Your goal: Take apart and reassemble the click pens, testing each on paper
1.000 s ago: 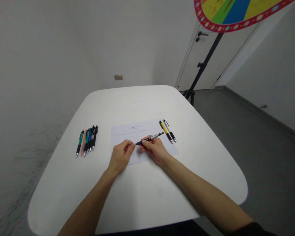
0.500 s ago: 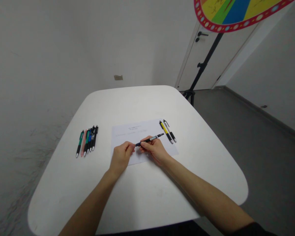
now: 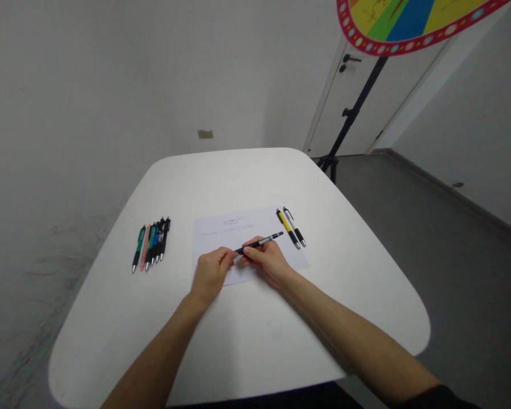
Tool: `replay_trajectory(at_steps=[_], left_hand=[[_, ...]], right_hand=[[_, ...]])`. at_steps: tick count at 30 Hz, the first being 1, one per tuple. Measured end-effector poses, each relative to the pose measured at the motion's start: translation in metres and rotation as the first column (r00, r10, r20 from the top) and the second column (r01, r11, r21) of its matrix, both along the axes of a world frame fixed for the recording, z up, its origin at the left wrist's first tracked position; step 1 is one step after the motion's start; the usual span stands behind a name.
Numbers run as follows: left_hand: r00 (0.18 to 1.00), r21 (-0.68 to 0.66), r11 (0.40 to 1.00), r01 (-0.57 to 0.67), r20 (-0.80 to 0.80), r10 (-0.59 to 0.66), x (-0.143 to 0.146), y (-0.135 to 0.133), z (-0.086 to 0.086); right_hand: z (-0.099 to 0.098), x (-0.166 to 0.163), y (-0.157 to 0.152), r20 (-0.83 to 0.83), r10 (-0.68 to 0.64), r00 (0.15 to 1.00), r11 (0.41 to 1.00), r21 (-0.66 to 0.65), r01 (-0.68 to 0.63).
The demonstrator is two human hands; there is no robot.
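Observation:
Above a sheet of white paper [image 3: 213, 241] with a few faint lines of writing, a dark pen [image 3: 262, 242] with a pale band is held at a slant. My right hand [image 3: 267, 260] is closed on its middle, thumb on top. My left hand [image 3: 213, 271] is closed too, its fingertips pinching the pen's lower left end, so the tip is hidden. Just to the right, a yellow and black pen [image 3: 288, 228] and a white and black pen [image 3: 295, 226] lie side by side, partly over or beside the paper's edge.
Several pens lie in a row on the left of the white table [image 3: 234, 176], among them a green one [image 3: 138, 249] and a pink one [image 3: 145, 247]. Beyond the table, a colourful wheel [image 3: 392, 28] stands on a black tripod [image 3: 357, 105] before a door.
My left hand has shifted slightly to the right along the pen and covers a little more of its end. My right hand is almost still.

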State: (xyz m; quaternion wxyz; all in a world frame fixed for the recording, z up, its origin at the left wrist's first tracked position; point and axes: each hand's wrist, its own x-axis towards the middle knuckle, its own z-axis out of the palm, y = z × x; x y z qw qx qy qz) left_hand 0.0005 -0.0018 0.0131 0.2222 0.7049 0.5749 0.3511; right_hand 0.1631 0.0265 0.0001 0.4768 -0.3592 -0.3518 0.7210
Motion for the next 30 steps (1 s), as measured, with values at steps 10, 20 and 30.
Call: replay_trajectory(at_steps=[10, 20, 30], left_hand=[[0.965, 0.422, 0.896, 0.141, -0.260, -0.029, -0.010, 0.002, -0.011], [0.972, 0.468, 0.874, 0.129, -0.232, -0.019, -0.007, 0.001, -0.005], [0.919, 0.486, 0.845, 0.224, -0.394, -0.017, -0.006, 0.002, -0.007]], right_hand=[[0.002, 0.003, 0.000, 0.002, 0.049, 0.999, 0.999, -0.004, -0.049], [0.005, 0.003, 0.000, -0.037, 0.020, 0.999, 0.999, -0.042, -0.022], [0.007, 0.004, 0.000, -0.061, 0.044, 0.997, 0.998, -0.035, -0.046]])
